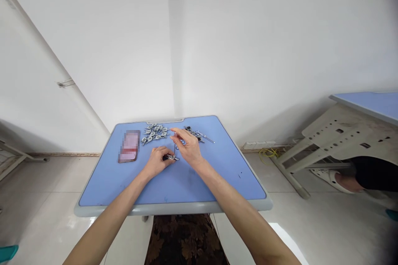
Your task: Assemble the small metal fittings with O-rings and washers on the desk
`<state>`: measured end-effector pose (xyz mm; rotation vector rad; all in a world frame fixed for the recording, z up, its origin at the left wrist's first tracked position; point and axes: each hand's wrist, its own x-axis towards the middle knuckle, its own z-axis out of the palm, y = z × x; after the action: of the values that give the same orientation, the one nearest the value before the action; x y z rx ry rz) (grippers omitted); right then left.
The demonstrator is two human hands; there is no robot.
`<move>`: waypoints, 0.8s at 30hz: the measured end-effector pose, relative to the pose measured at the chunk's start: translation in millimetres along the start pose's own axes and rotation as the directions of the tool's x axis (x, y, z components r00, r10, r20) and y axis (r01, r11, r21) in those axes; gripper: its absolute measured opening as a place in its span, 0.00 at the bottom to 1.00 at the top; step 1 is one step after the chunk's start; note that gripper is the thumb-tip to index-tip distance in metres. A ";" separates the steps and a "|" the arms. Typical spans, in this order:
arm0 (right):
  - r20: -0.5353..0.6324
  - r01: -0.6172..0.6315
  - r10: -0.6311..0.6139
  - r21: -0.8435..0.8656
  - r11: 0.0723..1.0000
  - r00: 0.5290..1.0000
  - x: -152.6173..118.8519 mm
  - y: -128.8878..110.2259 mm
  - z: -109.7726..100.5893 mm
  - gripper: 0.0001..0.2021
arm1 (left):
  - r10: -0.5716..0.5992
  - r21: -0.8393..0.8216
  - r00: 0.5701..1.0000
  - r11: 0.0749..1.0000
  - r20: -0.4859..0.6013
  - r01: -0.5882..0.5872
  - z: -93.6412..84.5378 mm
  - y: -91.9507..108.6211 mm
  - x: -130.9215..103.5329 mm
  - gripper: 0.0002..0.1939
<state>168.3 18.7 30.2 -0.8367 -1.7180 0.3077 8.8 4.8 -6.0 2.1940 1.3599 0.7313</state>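
On the blue desk (199,190), my left hand (158,159) is closed round a small silver metal part (171,157). My right hand (189,145) pinches the top of a thin upright screwdriver (174,148), whose lower end meets that part. A heap of similar silver parts (155,132), with round middles and short arms, lies beyond my left hand. Partly hidden behind my right hand are several dark parts (199,137). Small dark rings (183,142) lie between the two hands, partly covered by the right.
A phone (129,147) with a blurred screen lies at the desk's left. Another thin metal tool (207,138) rests at the back right. Behind stands a white wall (199,49). To the right are a second desk (367,101), a yellow cable (266,154) and another person's shoe (329,180).
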 end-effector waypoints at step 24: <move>-0.201 -0.241 0.372 0.479 0.844 0.906 4.3 2.5 -5.2 0.12 | 0.067 -0.086 0.998 0.994 0.015 -0.066 -5.3 -3.3 1.6 0.09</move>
<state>173.6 22.2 33.6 -0.7694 -1.1674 0.7361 3.8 8.2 -3.7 2.1824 1.2296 0.7776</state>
